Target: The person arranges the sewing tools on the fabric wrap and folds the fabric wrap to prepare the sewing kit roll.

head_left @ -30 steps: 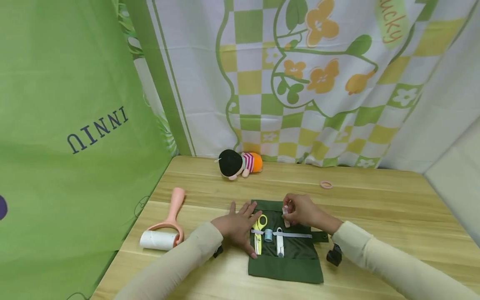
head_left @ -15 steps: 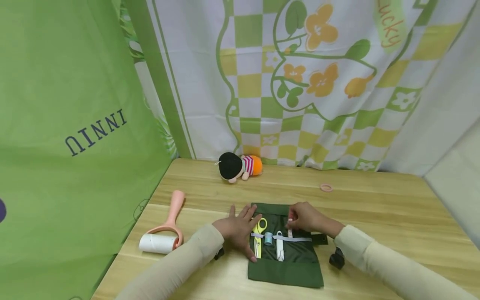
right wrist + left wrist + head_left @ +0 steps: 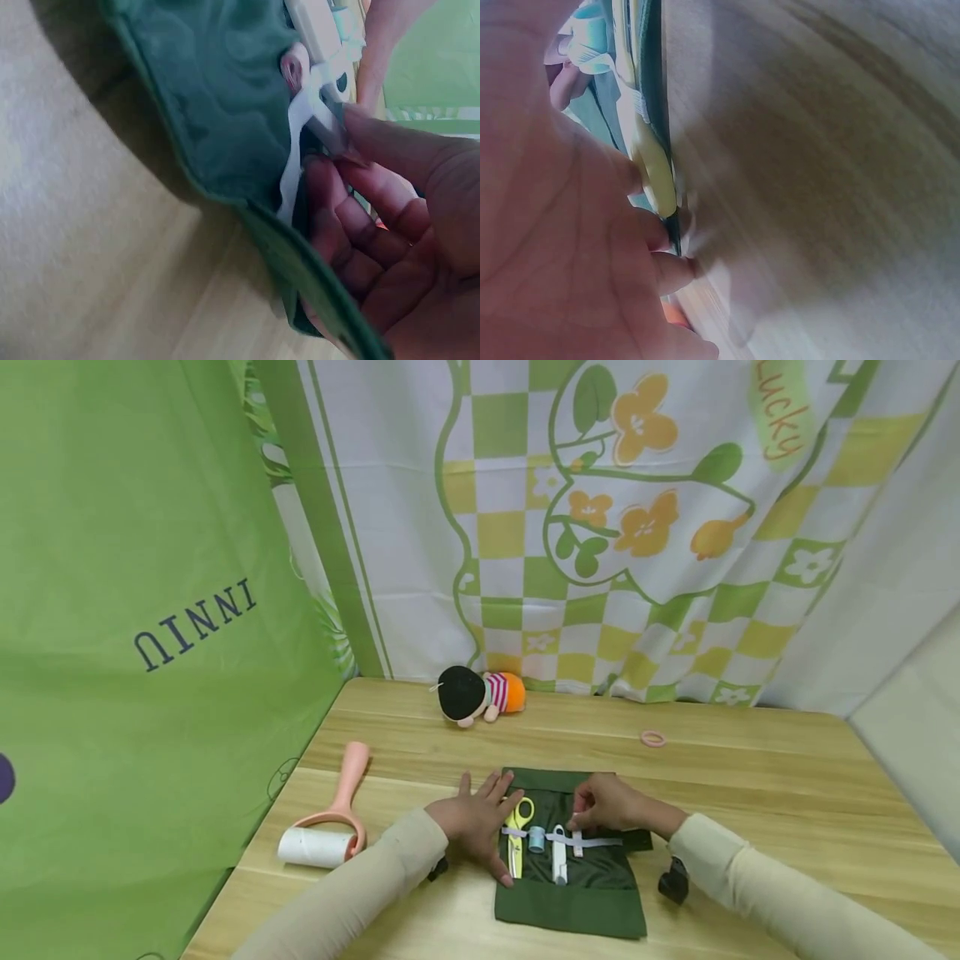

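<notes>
A dark green fabric roll-up pouch (image 3: 570, 912) lies unfolded on the table, with a white elastic band (image 3: 600, 842) across it. Under the band sit yellow scissors (image 3: 516, 843), a light blue thread spool (image 3: 536, 839) and a white slim cutter-like tool (image 3: 559, 857). My left hand (image 3: 476, 827) rests with spread fingers on the pouch's left edge, beside the scissors. My right hand (image 3: 613, 803) pinches a flat, folded pinkish-white strip (image 3: 577, 845), whose lower end is under the band. In the right wrist view, the strip's rolled pink end (image 3: 295, 67) pokes out past the band.
A pink lint roller (image 3: 347, 793) with a white roll lies on the left. At the back lies a small doll (image 3: 480, 693) with black hair. A pink ring (image 3: 652, 739) is behind the right hand. Curtains hang behind and left of the table.
My right hand has moved the strip toward me and down, from above the elastic band to partly beneath it. The left hand stays in place on the pouch.
</notes>
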A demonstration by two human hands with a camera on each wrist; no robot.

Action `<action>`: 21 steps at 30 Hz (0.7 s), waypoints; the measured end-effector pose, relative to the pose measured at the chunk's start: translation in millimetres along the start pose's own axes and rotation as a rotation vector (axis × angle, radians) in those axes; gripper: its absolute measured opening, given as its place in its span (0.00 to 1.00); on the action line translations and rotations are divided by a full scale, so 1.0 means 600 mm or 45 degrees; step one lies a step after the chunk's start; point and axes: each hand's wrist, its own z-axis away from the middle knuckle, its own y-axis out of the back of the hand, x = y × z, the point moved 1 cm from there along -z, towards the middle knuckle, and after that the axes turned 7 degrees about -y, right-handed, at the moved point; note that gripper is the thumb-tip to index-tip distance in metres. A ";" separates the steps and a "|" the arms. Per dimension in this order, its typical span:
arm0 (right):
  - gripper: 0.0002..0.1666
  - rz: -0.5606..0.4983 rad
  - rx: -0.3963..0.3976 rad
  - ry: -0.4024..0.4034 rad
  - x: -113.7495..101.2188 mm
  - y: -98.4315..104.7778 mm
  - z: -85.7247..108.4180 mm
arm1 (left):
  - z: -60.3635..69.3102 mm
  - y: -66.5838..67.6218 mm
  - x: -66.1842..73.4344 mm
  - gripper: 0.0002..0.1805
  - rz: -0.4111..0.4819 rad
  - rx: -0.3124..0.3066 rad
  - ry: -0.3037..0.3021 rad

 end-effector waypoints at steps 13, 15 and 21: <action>0.12 0.154 -0.016 0.014 0.004 0.020 0.016 | -0.011 0.025 0.001 0.75 -0.045 -0.015 -0.034; 0.10 0.242 0.098 0.040 -0.005 0.026 0.030 | -0.014 0.030 -0.002 0.70 -0.030 0.022 -0.047; 0.03 0.621 0.479 0.423 -0.062 -0.011 0.136 | -0.026 0.053 -0.016 0.37 -0.117 0.218 -0.094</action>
